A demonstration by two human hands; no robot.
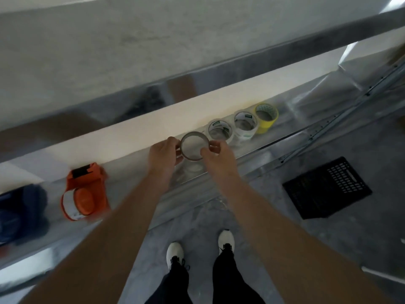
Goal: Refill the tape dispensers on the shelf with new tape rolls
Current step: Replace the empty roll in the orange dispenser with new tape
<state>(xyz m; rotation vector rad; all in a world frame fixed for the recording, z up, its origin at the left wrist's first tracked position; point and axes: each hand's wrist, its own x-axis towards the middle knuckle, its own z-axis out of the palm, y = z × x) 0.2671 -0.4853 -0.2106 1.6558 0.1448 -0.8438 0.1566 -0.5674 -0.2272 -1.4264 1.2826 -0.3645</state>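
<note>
Both hands are raised over the metal shelf (291,115), holding one thin grey tape ring (193,133) between them. Left hand (164,155) grips the ring's left edge with curled fingers; right hand (217,155) pinches the right edge between thumb and fingers. The ring is tilted with its opening toward the camera and sits clear of the shelf surface (whether any tape is left on it cannot be told).

Just right of the ring, three rolls line the back of the shelf: first clear roll (220,131), second clear roll (245,125), then a yellow roll (266,116), each touching or almost touching the next.

Well left of the hands, an orange tape dispenser (86,191) lies on the same shelf. A blue dispenser (19,213) is further left at the frame edge (blurred).

On the floor: a black crate (326,189) to the right, and white shoes (175,253) below the arms.
</note>
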